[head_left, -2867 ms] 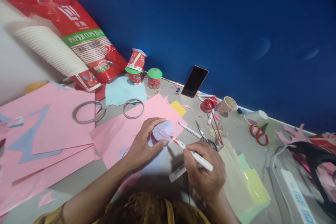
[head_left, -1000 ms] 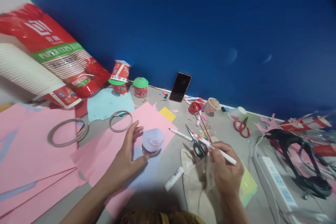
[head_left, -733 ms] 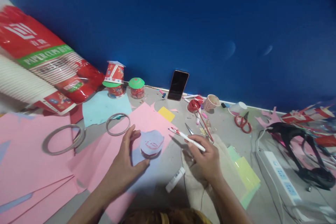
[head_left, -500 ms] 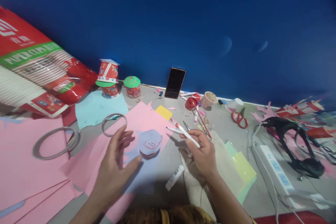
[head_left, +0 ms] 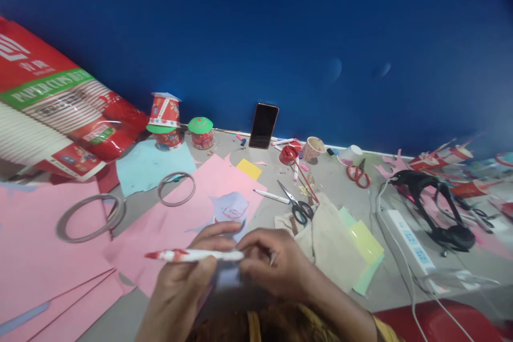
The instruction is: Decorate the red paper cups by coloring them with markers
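A white marker with a red tip (head_left: 196, 255) lies sideways between my two hands, its tip pointing left. My left hand (head_left: 186, 280) pinches it near the middle with thumb and fingers, slightly blurred. The closed fingers of my right hand (head_left: 276, 264) are around its other end. Just beyond the hands is a pale lavender paper piece (head_left: 231, 204) with red line drawing, partly covered by my left fingers. Pink paper sheets (head_left: 212, 176) spread underneath. A white pen with a blue tip (head_left: 271, 196) and black-handled scissors (head_left: 301, 210) rest to the right.
A pack of paper cups (head_left: 60, 101) leans at left, near decorated cups (head_left: 165, 112) and tape rolls (head_left: 176, 189). A phone (head_left: 263, 125) stands against the blue wall. Rightward are red-handled scissors (head_left: 358, 175), a cloth bag (head_left: 332, 246), a power strip (head_left: 411, 243) and black headgear (head_left: 436, 214).
Both hands have come together nearer my body, bringing the red-tipped marker in the right hand over to the left hand. The blue-tipped pen and scissors are now uncovered; the view shifted slightly.
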A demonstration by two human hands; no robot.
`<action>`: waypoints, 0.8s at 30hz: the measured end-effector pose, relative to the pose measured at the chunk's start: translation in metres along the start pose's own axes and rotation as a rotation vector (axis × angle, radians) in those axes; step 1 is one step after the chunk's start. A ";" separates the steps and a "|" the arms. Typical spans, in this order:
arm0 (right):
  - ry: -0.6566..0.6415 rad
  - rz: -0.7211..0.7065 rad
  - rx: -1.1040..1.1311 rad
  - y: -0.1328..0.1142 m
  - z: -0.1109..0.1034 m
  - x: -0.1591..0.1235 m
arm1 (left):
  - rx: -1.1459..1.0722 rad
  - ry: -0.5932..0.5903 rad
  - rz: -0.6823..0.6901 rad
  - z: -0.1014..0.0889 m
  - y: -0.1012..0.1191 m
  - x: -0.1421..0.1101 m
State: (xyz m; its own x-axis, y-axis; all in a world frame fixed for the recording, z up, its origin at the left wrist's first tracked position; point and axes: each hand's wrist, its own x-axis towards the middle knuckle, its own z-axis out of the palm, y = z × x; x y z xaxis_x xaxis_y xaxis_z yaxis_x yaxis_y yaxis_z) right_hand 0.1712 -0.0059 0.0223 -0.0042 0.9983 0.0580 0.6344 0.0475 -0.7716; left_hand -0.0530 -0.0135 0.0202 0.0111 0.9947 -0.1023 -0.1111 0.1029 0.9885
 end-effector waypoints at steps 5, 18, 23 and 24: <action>0.016 -0.073 -0.467 0.031 -0.032 0.045 | -0.367 0.321 -0.168 -0.017 0.009 0.016; 0.045 -0.135 -0.607 0.064 -0.022 0.076 | -0.261 0.165 -0.374 -0.016 -0.006 0.043; 0.109 -0.059 -0.283 0.054 -0.036 0.061 | -0.037 0.193 -0.174 -0.009 -0.011 0.051; 0.124 -0.015 -0.124 0.050 -0.039 0.057 | -0.013 0.185 -0.156 -0.007 -0.012 0.052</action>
State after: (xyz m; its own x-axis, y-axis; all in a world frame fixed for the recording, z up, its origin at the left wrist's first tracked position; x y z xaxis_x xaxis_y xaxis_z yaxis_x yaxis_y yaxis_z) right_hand 0.2326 0.0517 0.0114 0.0759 0.9853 0.1529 0.7255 0.0506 -0.6864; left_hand -0.0580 0.0370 0.0020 -0.1530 0.9496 -0.2738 -0.1355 0.2543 0.9576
